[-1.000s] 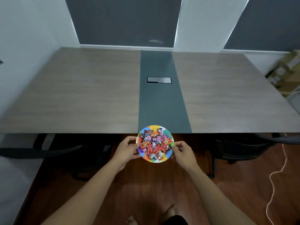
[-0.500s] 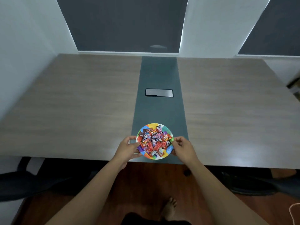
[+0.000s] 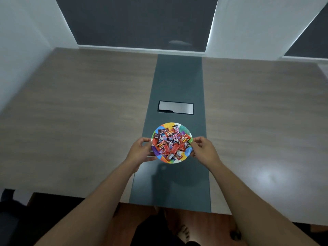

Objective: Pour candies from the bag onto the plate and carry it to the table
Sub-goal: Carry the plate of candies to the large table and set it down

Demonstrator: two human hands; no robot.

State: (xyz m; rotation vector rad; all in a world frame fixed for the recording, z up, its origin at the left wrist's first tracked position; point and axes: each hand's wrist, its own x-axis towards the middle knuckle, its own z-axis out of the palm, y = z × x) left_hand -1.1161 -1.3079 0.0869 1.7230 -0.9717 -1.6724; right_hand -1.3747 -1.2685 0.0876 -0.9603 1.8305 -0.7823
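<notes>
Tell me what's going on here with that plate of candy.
A person holds a colourful plate heaped with wrapped candies, the left hand and right hand gripping opposite edges. The plate is over the dark centre strip of the table, just in front of a silver hatch. A shadow below suggests it isn't set down yet.

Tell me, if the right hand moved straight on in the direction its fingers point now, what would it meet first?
The right hand grips the rim of the plate, fingers pointing inward to the left. Going straight on, it would probably push into the candies first, and beyond them the left hand.
</notes>
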